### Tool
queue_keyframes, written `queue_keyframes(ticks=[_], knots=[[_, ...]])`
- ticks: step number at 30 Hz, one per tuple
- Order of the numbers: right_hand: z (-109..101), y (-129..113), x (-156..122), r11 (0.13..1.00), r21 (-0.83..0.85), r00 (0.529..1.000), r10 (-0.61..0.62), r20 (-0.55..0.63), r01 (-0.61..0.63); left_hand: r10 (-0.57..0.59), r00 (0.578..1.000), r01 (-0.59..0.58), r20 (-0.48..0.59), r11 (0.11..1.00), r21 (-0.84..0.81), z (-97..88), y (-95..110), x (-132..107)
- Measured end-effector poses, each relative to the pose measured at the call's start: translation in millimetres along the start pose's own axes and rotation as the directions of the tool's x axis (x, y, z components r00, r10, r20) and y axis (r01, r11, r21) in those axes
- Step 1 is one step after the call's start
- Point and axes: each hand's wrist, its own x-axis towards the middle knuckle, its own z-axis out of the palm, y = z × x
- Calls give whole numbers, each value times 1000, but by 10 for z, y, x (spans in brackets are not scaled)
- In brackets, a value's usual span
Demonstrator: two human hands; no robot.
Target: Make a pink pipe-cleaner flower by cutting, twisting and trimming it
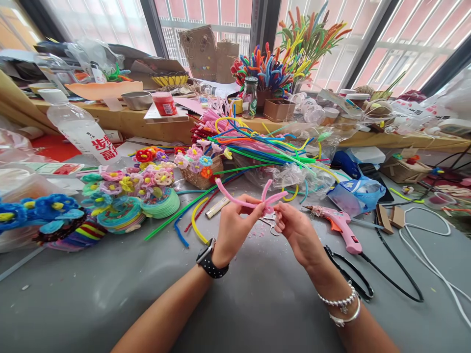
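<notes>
Pink pipe cleaners [275, 197] are held up over the grey table, several fuzzy ends spreading out from a bunched middle. My left hand [239, 223], with a watch on its wrist, pinches them near that middle. Fingers curled, my right hand [296, 228] pinches at the right side of the same piece, close to the left fingertips. Just what lies between the right fingertips is too small to make out. Behind the hands, a pair of scissors [273, 228] lies partly hidden on the table among pink fluff.
A pink hot glue gun [342, 228] and black-handled pliers [349, 274] lie to the right, with cables beyond. Pipe-cleaner flowers in pots [161, 202] stand left, near a plastic bottle [83, 128]. A heap of loose pipe cleaners [253, 139] lies at the back.
</notes>
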Motion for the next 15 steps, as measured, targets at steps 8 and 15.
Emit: queue_keyframes(ticks=[8,15], knots=[[3,-9,3,984,-174,999,-45,19,48,-162,985,169,54,969,-182,31,16,-3],[2,4,13,993,13,992,114,58,-115,-229,965,259,125,902,-347,44,-13,28]])
